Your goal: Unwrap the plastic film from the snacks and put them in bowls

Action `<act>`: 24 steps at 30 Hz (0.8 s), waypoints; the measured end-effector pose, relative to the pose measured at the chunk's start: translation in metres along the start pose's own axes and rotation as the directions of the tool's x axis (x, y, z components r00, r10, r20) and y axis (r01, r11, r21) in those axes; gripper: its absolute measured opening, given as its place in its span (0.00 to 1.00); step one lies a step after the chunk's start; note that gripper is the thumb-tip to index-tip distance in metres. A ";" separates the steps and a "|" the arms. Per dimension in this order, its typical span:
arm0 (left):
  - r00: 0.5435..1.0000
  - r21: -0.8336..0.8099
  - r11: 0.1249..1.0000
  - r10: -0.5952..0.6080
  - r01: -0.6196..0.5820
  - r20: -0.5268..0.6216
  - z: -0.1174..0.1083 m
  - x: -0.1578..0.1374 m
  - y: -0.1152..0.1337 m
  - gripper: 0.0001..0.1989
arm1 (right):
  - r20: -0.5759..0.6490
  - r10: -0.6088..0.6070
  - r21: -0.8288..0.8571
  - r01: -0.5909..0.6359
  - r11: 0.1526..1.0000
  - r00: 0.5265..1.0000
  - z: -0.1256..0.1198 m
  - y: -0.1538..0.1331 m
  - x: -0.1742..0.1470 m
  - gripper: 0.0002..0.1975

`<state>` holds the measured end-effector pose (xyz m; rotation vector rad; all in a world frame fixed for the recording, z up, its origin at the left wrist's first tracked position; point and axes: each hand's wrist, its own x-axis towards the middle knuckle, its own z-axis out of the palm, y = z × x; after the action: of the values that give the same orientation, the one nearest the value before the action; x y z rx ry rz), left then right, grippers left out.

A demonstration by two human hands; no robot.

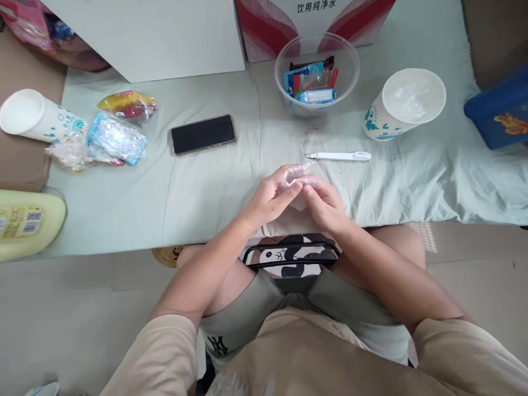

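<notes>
Between both hands, near the front edge of the covered table, is a piece of clear crinkled plastic wrap [300, 204]. My left hand [273, 196] is closed on its left side, the thumb pressed on top. On the other side my right hand [325, 203] pinches the same wrap, its thumb meeting the left one. Whether anything is inside the wrap cannot be seen. Just beyond the fingers lies a white utility knife [339, 156], blade end to the left. A clear plastic bowl [350, 82] of small wrapped snacks stands farther back.
A paper cup [377, 118] with clear plastic inside stands at right, near a blue container [497, 110]. Left of centre lies a phone [203, 134]. Farther left are wrapped packets [117, 137], a tipped paper cup [58, 118] and a yellow bottle [37, 223]. White boxes [181, 38] line the back.
</notes>
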<state>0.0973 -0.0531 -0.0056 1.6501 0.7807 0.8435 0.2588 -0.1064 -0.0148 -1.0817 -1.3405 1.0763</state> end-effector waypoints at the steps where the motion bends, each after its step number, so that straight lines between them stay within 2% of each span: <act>1: 1.000 -0.011 1.000 -0.008 0.008 -0.016 0.000 0.000 0.002 0.25 | -0.053 0.021 -0.012 -0.022 1.000 0.998 0.000 -0.001 0.000 0.18; 5: 0.992 -0.098 0.990 -0.103 0.097 -0.066 -0.002 0.002 0.004 0.27 | -0.286 0.069 -0.058 -0.090 0.994 0.956 -0.002 -0.003 0.000 0.16; 7: 0.985 -0.135 0.980 -0.155 0.145 -0.071 -0.002 0.003 0.002 0.28 | -0.318 0.068 -0.094 -0.103 0.990 0.946 -0.004 -0.002 0.000 0.17; 10: 0.978 -0.083 0.988 -0.144 0.133 -0.149 -0.001 0.005 0.000 0.28 | -0.257 0.118 -0.040 -0.132 0.990 0.959 -0.006 0.002 0.001 0.20; 15: 0.960 0.084 0.993 -0.055 0.081 -0.275 0.005 0.006 0.000 0.29 | -0.035 0.276 0.162 -0.267 0.950 0.961 -0.004 0.007 0.003 0.35; 17: 0.948 0.052 0.996 -0.059 0.079 -0.313 0.007 0.007 0.000 0.29 | -0.022 0.279 0.177 -0.271 0.946 0.960 -0.002 0.005 0.003 0.35; 20: 0.938 0.035 0.998 -0.028 0.043 -0.346 0.007 0.007 0.000 0.28 | -0.068 0.259 0.201 -0.241 0.949 0.964 0.000 0.001 0.003 0.33; 22: 0.947 0.126 0.991 0.072 -0.034 -0.313 0.007 0.006 -0.001 0.26 | -0.029 0.277 0.249 -0.261 0.933 0.961 -0.001 -0.002 0.003 0.32; 24: 0.955 0.213 0.969 0.174 -0.122 -0.240 0.007 0.004 -0.002 0.23 | 0.018 0.310 0.271 -0.303 0.914 0.951 -0.002 -0.002 0.003 0.27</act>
<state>0.1047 -0.0530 -0.0078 1.8132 0.9523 1.1340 0.2606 -0.1034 -0.0122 -1.1154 -0.9846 1.4278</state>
